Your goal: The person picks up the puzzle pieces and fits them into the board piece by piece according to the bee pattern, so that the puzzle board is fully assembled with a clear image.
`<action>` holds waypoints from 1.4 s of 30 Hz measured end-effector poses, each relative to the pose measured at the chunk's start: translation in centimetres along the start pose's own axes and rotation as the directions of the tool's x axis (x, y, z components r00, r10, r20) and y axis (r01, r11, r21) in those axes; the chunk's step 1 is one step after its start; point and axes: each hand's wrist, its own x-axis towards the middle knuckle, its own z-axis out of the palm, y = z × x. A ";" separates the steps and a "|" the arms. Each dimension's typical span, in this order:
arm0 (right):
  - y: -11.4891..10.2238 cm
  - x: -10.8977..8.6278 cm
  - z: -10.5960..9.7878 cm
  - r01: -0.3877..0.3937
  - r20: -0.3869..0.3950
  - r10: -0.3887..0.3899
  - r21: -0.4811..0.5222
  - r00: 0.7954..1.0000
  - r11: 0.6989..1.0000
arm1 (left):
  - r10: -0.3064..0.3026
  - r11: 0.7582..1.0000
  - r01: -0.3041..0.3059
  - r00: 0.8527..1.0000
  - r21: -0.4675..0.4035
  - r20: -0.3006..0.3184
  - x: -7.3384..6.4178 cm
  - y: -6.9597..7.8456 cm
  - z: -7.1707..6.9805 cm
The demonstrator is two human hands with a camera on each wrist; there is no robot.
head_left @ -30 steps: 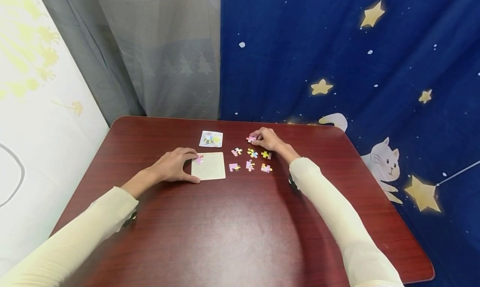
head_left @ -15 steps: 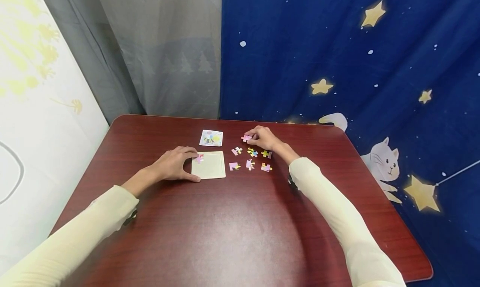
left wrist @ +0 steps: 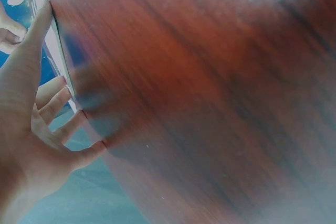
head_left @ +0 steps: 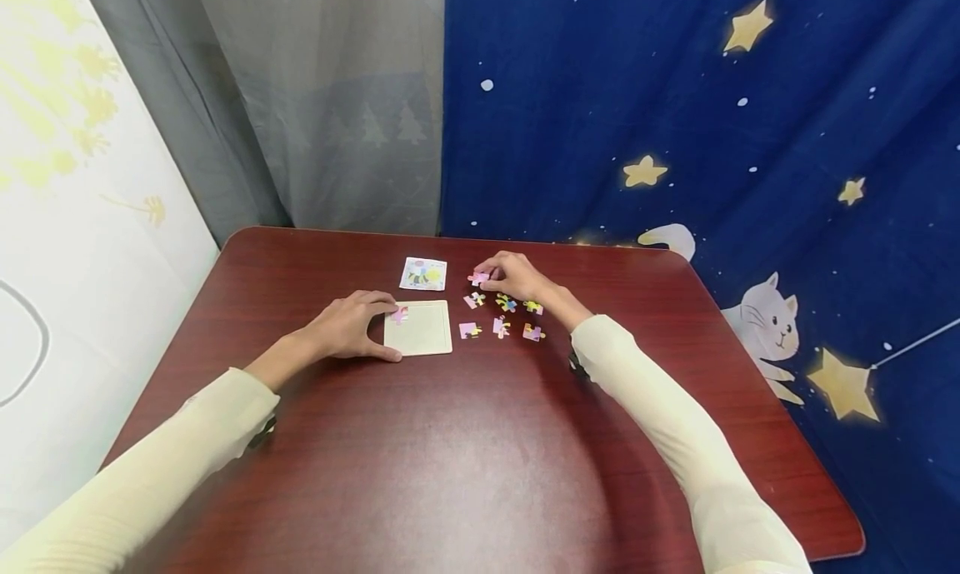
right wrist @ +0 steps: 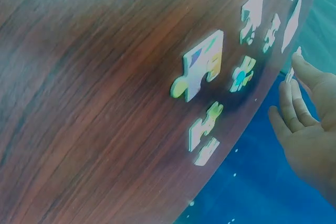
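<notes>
My left hand point(head_left: 352, 326) holds the left side of a pale square puzzle tray point(head_left: 426, 332), thumb at its lower edge and fingers near its upper left corner. A pink jigsaw piece point(head_left: 400, 316) lies in that corner, partly behind the fingertips. In the left wrist view, the left hand point(left wrist: 44, 124) spreads its fingers along the tray's edge. My right hand point(head_left: 516, 276) pinches another pink jigsaw piece point(head_left: 477, 279) between thumb and fingers, beyond the loose pieces. The right wrist view shows the right hand point(right wrist: 310, 114) with this piece seen nearly edge-on.
Several loose jigsaw pieces point(head_left: 501, 327) lie in two rows right of the tray. Behind the tray is a picture card point(head_left: 423, 274) with a bee on it. All rest on a reddish-brown table point(head_left: 420, 457); a blue star-patterned curtain point(head_left: 555, 124) hangs beyond its far edge.
My right hand has moved left with the pinched pink jigsaw piece, nearer the card and tray. The left hand stays at the tray's left side.
</notes>
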 end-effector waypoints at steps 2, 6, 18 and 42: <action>-0.3 0.1 0.1 0.000 0.001 0.000 0.012 1.000 1.000 | 0.000 1.000 0.000 1.000 0.000 0.002 0.0 0.0 -0.1; -0.8 0.1 0.5 -0.006 0.009 0.006 0.037 1.000 0.999 | -0.005 1.000 0.005 1.000 -0.001 0.011 0.1 0.1 -0.1; -3.0 0.8 1.3 0.068 0.018 -0.069 0.054 0.997 0.996 | 0.001 1.000 -0.001 1.000 -0.004 0.015 0.2 0.2 -0.2; -7.3 2.7 4.6 0.165 0.086 -0.171 0.072 0.981 0.984 | -0.006 1.000 0.006 1.000 -0.010 0.029 0.1 0.1 -0.5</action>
